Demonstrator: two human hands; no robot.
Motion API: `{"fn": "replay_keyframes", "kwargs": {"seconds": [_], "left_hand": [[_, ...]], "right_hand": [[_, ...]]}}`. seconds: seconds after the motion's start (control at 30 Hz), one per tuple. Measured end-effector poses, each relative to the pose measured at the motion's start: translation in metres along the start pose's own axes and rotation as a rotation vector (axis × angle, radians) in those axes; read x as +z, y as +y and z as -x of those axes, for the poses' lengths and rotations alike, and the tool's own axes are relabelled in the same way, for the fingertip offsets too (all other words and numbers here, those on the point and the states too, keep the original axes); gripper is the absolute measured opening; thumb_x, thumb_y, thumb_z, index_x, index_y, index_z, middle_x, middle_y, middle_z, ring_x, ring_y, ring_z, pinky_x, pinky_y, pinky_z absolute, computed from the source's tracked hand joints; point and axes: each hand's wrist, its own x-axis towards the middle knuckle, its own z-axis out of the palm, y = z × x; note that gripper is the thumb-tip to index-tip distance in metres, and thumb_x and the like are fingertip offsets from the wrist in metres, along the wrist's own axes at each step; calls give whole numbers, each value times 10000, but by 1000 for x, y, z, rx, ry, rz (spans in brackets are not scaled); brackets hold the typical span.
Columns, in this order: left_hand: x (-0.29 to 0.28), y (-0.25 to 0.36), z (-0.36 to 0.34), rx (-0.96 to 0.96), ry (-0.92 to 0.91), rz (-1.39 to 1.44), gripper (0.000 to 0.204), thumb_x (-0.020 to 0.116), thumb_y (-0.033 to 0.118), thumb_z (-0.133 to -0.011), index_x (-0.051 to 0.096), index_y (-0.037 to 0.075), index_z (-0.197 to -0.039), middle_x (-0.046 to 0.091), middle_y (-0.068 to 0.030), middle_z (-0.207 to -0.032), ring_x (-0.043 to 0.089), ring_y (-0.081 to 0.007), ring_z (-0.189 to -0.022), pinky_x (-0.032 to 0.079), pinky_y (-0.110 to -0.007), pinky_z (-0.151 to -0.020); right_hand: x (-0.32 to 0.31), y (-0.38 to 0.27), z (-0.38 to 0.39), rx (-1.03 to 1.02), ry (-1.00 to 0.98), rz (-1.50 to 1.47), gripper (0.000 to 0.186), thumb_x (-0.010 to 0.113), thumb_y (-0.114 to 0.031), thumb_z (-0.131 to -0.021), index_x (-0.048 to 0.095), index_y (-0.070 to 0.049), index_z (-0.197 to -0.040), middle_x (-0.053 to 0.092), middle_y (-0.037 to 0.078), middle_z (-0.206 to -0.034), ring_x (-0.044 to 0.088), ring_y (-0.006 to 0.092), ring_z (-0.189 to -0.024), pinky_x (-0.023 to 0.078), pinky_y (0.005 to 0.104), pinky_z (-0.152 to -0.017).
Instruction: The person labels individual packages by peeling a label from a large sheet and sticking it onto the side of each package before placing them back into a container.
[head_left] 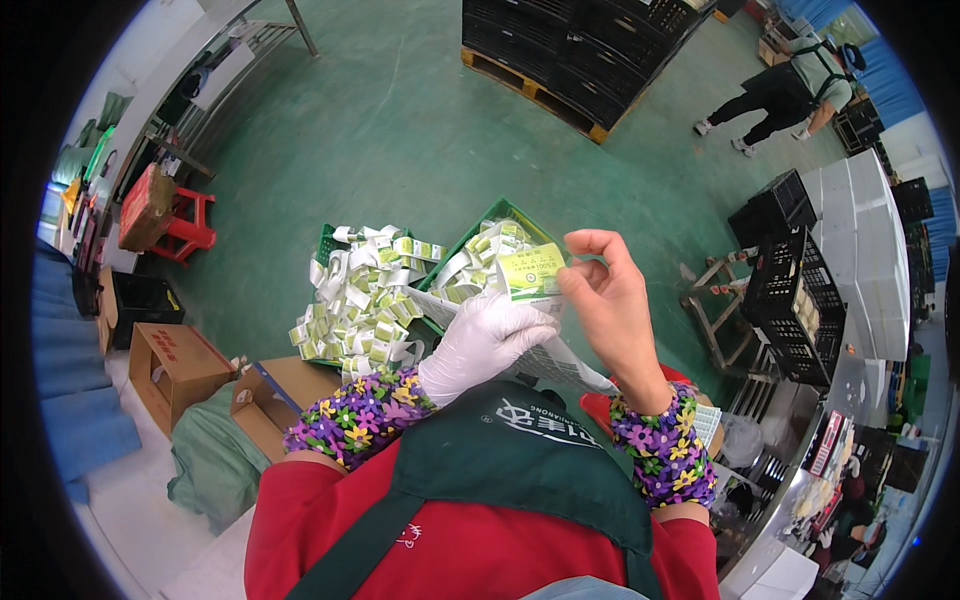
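Closest, at the bottom edge of the frame, is a bit of something pale blue [580, 591], too cut off to name. Just above it are a red top [475, 560] and a dark green apron [500, 455]. Both arms wear purple sleeves with flowers [668, 450].

A green and yellow label [530, 272] is up in the air, just right of the middle of the frame. The right hand [612, 300] is bare, and its fingers pinch the label's right side. The left hand [488, 342] has a white glove. Its fingers are bent in and touch the bottom of the label, but I cannot tell how tight they are. A white strip with grey print [562, 368] slants down to the right, between the two hands.

Behind the label is a green crate [472, 235] with more labels in it. Beside it, left of the middle, a big messy pile of labels [365, 295] fills another green crate [325, 245].

Open cardboard boxes [180, 370] sit at the lower left, with a green cloth sack [215, 450] by them. At the upper left, a red stool [190, 225] stands on the green floor [330, 130]. At the top, black crates [575, 55] are stacked on a wooden pallet [520, 92]. Another person [800, 88] is at the upper right.
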Motion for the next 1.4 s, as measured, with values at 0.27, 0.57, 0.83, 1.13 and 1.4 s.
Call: {"fn": "replay_keyframes", "kwargs": {"seconds": [0.27,0.57,0.83,1.13,1.4], "left_hand": [[-3,-1,2,31,60,23,132,732,179,-852,751,76,-932,722,-94,-865,680,-286,-805,527,-384,-735],[-32,-14,-17,-537,258,646,227,650,149,-949,689,-30,-1082,701,-49,-963,631,-111,-867,507,-268,-794],[-34,-8,-20,-502,80,731,214,704,92,-907,678,-18,-1089,737,-79,-978,687,-104,-868,546,-258,-780],[-33,-1,-24,-427,98,630,177,699,80,-903,708,-23,-1048,740,-88,-951,673,-108,-877,532,-260,-793],[-29,11,-27,-349,121,438,135,680,94,-923,731,-8,-995,744,-78,-958,677,-129,-906,534,-287,-838]], "right_hand": [[-12,6,-5,-372,165,728,330,662,-46,-791,590,-30,-1113,570,167,-1134,594,353,-964,483,433,-820],[-39,3,32,-318,-70,828,218,714,-175,-839,629,-70,-1010,639,60,-866,615,265,-866,367,556,-1025],[-57,-4,25,-217,-217,712,94,660,-173,-891,648,-80,-897,635,55,-811,618,260,-894,292,561,-1102],[-64,4,28,-355,-65,747,232,634,-253,-933,602,-67,-797,615,44,-859,602,286,-1127,224,584,-1139],[-62,4,28,-350,-33,685,144,658,-213,-894,666,-73,-923,649,78,-945,624,286,-1008,346,555,-1051]]}}
